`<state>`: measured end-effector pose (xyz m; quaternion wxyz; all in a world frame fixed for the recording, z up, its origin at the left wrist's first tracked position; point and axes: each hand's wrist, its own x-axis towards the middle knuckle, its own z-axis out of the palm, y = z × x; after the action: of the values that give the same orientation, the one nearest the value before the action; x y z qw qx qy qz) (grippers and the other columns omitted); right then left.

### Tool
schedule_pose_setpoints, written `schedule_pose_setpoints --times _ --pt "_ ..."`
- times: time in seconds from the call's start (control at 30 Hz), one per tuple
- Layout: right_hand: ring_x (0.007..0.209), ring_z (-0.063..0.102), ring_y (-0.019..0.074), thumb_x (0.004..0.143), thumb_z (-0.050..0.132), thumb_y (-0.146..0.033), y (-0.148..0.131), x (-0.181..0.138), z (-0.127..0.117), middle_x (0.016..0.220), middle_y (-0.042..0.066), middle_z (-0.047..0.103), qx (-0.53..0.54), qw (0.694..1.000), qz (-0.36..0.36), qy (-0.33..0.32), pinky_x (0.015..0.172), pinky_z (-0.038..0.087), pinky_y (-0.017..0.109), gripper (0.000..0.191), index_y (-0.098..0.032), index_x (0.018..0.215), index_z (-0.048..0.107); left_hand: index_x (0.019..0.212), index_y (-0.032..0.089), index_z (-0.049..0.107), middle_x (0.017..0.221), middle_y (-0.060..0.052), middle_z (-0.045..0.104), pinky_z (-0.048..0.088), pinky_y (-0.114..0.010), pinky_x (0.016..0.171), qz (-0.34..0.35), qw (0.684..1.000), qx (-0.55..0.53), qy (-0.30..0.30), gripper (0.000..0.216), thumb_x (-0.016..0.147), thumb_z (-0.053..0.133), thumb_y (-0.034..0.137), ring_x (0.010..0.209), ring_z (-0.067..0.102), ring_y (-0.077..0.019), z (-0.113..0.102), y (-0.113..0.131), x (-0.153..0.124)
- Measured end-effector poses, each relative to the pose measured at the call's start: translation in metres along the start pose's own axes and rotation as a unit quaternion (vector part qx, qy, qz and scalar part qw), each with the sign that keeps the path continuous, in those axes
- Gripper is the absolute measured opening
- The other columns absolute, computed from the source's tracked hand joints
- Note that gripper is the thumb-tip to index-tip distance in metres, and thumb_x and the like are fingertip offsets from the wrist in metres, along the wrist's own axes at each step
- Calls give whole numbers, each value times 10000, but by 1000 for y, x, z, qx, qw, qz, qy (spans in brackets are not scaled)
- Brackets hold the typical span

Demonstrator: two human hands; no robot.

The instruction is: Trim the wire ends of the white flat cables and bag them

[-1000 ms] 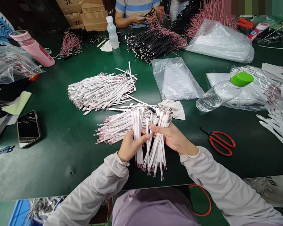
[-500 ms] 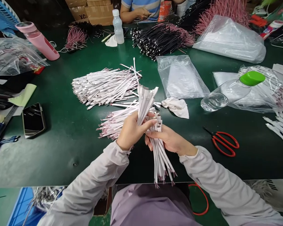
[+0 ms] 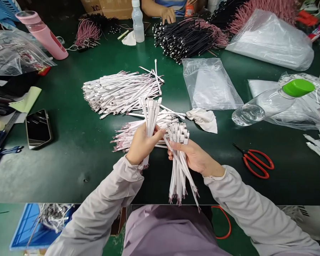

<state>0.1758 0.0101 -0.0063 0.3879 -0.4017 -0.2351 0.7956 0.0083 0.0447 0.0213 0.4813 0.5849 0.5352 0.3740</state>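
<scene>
While left hand (image 3: 142, 144) and right hand (image 3: 198, 156) each clasp white cables (image 3: 177, 177) | they look light, bendable | mid-length seems the surest hold

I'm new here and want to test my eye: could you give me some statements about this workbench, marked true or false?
1. The left fingers and right fingers both hold white cables. True.
2. The red-handled scissors and a phone lie on the table. True.
3. The right fingers grip the scissors. False: the scissors lie untouched.
4. The table is white. False: it is dark green.
5. The phone lies right beside the scissors. False: they are at opposite sides of the picture.
</scene>
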Motion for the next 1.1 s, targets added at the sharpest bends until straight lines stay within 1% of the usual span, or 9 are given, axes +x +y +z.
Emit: schedule_pose_setpoints --times 0.13,0.27,0.4,0.5,0.73,0.9,1.1 --pt "595 591 106 652 843 -263 0 -1 3 700 -12 632 -19 1000 -10 -7 554 508 245 280 -169 851 670 707 185 507 584 42 496 367 -236 563 14 999 33 24 191 756 640 313 557 467 -111 2 -5 1" --pt "529 537 93 659 820 -266 0 -3 8 666 -8 624 -30 999 -28 -1 484 429 235 263 -166 835 651 682 195 469 565 48 481 375 -238 571 18 999 44 3 162 766 591 263 556 468 -113 6 -6 0" --pt "452 458 66 650 805 -262 0 -4 11 595 -37 562 -44 998 -47 2 433 342 222 258 -167 793 613 655 202 447 551 47 478 373 -240 563 13 999 43 -8 179 760 582 255 559 466 -117 9 -5 -1" --pt "431 424 55 647 795 -263 -1 -4 12 570 -51 524 -55 997 -52 7 423 305 222 255 -171 749 580 637 202 449 537 44 478 375 -241 557 12 999 43 -8 189 759 582 258 560 470 -121 10 -4 -2" --pt "448 422 55 655 775 -257 0 -5 12 589 -44 517 -67 996 -61 14 430 295 222 243 -169 754 571 648 204 446 528 44 478 374 -243 549 10 1000 25 -11 174 758 571 255 550 466 -119 10 -5 -2" --pt "426 398 48 702 756 -283 1 -5 11 555 -58 488 -80 995 -67 2 419 277 217 227 -169 748 565 676 207 438 533 54 481 373 -243 540 6 1000 18 -14 139 746 557 227 529 459 -112 10 -6 -1" --pt "423 401 45 701 733 -248 1 -5 11 546 -61 487 -82 994 -77 0 425 276 213 194 -163 727 560 674 206 431 530 63 485 361 -239 528 3 1000 11 -20 132 740 545 198 508 455 -102 10 -6 -2"
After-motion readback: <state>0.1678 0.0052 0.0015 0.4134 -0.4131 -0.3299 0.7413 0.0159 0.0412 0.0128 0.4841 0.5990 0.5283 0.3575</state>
